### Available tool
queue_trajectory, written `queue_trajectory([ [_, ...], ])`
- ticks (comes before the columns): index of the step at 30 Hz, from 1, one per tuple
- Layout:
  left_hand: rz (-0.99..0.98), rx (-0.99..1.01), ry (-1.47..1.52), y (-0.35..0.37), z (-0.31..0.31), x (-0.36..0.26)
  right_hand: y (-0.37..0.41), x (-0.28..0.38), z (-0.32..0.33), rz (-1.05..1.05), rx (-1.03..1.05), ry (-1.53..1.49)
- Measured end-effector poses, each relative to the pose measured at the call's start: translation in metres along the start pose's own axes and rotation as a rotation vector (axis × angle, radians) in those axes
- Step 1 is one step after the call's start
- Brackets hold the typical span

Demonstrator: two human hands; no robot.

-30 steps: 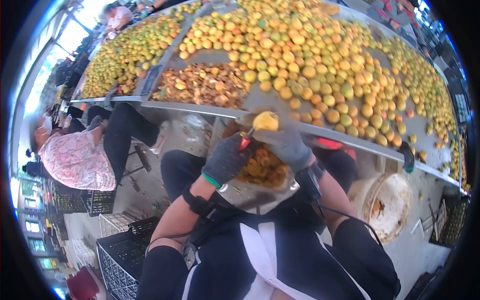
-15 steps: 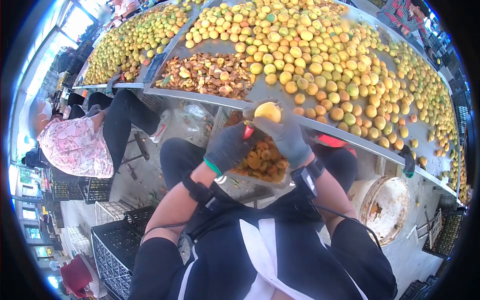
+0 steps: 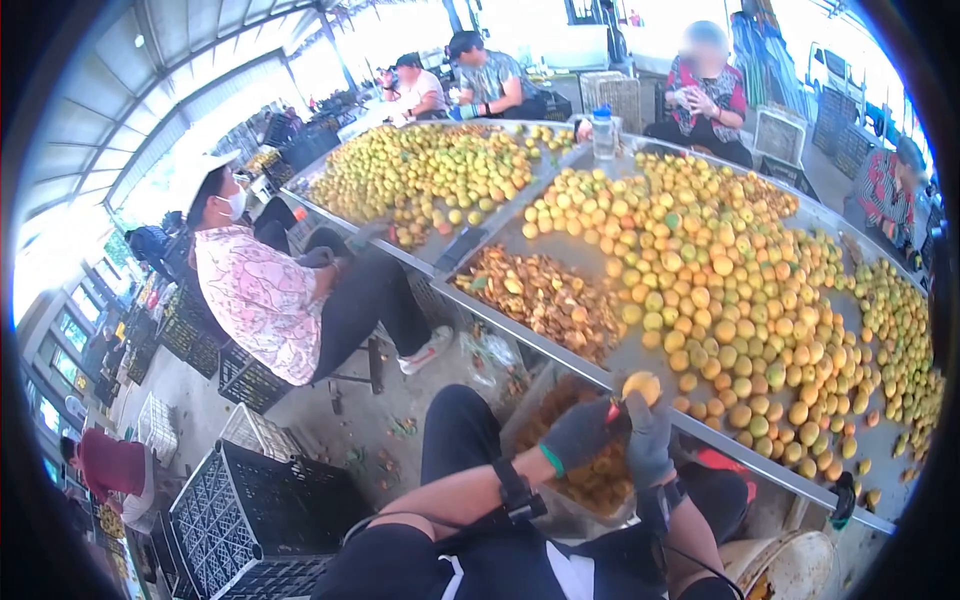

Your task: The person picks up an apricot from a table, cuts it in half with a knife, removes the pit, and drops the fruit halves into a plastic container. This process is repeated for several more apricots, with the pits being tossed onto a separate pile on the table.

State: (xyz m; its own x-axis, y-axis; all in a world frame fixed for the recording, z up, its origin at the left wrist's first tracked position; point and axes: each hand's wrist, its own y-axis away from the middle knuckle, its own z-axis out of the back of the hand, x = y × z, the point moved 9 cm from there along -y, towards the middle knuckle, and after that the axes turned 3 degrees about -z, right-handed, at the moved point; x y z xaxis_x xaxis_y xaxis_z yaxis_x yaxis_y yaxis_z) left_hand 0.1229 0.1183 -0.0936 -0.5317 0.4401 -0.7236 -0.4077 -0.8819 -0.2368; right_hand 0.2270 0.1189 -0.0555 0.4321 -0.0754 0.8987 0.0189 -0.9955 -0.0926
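Note:
In the head view, my right hand (image 3: 650,445), in a grey glove, is closed around a yellow-orange apricot (image 3: 642,386) just in front of the table edge. My left hand (image 3: 580,437), in a dark glove with a green cuff, grips a small red-handled tool (image 3: 613,410) close beside the fruit. Whatever blade it has is not clear. Below both hands, between my knees, a bin (image 3: 628,516) contains orange pieces of apricot, partly covered by my forearms. On the table lies a heap of wet brown apricot pits (image 3: 540,300).
A metal-edged table (image 3: 540,350) carries many loose apricots (image 3: 720,300). A person in a pink patterned shirt (image 3: 255,290) sits to the left; others sit across. Black crates (image 3: 255,510) stand at lower left, a rusty white bucket (image 3: 800,560) at lower right.
My view has tilted up and turned left, showing the far side of the table and more people. Both hands stay together, with the apricot and red-handled tool still held.

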Motion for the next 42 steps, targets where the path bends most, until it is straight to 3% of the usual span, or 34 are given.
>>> queue_trajectory([
  [2,0.021,0.003,0.018,-0.006,0.007,0.001,0.000,-0.023,-0.003,-0.058,0.027,-0.386],
  [3,0.042,0.049,-0.039,-0.009,0.016,-0.008,-0.001,-0.022,0.003,-0.054,0.032,-0.386],
  [5,0.063,0.094,-0.096,-0.015,0.029,-0.008,-0.005,-0.022,0.015,-0.143,0.066,0.018],
  [8,-0.052,0.079,-0.267,-0.022,0.031,-0.010,-0.008,0.000,0.010,-0.028,0.007,0.160],
  [10,-0.137,-0.112,-0.306,-0.015,0.040,-0.024,-0.008,0.004,0.006,0.038,-0.027,0.122],
  [12,-0.072,-0.080,-0.335,-0.013,0.035,-0.023,-0.004,0.001,0.016,0.087,-0.074,0.086],
  [14,-0.006,-0.060,-0.365,-0.013,0.038,-0.021,-0.009,-0.030,0.018,-0.189,0.023,-0.168],
  [15,-0.039,-0.024,-0.409,-0.016,0.042,-0.025,-0.011,-0.032,0.021,-0.193,0.020,-0.164],
  [17,-0.074,0.016,-0.441,-0.016,0.040,-0.027,-0.015,-0.011,0.014,-0.003,0.135,0.155],
  [19,-0.160,-0.104,-0.428,-0.015,0.047,-0.031,-0.013,-0.004,0.013,-0.073,0.098,0.107],
  [21,-0.110,-0.105,-0.396,-0.014,0.046,-0.040,-0.008,0.005,0.004,-0.148,0.050,0.050],
  [23,-0.051,-0.099,-0.364,-0.011,0.043,-0.034,-0.005,0.030,-0.003,0.021,-0.012,0.073],
  [25,-0.254,-0.234,-0.395,-0.012,0.048,-0.040,-0.010,0.018,0.007,0.003,0.000,0.082],
  [28,-0.148,-0.084,-0.348,-0.021,0.052,-0.041,-0.012,0.012,0.013,-0.015,-0.007,0.107],
  [31,-0.063,-0.072,-0.322,-0.017,0.042,-0.030,-0.010,0.017,0.009,-0.044,-0.007,0.221],
  [34,-0.160,-0.167,-0.287,-0.015,0.040,-0.026,-0.006,0.026,0.006,-0.033,-0.039,0.227],
  [37,-0.073,-0.078,-0.316,-0.016,0.039,-0.028,-0.005,0.029,0.006,-0.069,-0.015,0.144],
  [39,-0.071,-0.083,-0.249,-0.016,0.045,-0.039,-0.006,0.043,0.000,0.008,0.045,0.309],
  [42,-0.061,-0.055,-0.193,-0.016,0.053,-0.051,-0.006,0.046,-0.001,0.025,0.079,0.294],
])
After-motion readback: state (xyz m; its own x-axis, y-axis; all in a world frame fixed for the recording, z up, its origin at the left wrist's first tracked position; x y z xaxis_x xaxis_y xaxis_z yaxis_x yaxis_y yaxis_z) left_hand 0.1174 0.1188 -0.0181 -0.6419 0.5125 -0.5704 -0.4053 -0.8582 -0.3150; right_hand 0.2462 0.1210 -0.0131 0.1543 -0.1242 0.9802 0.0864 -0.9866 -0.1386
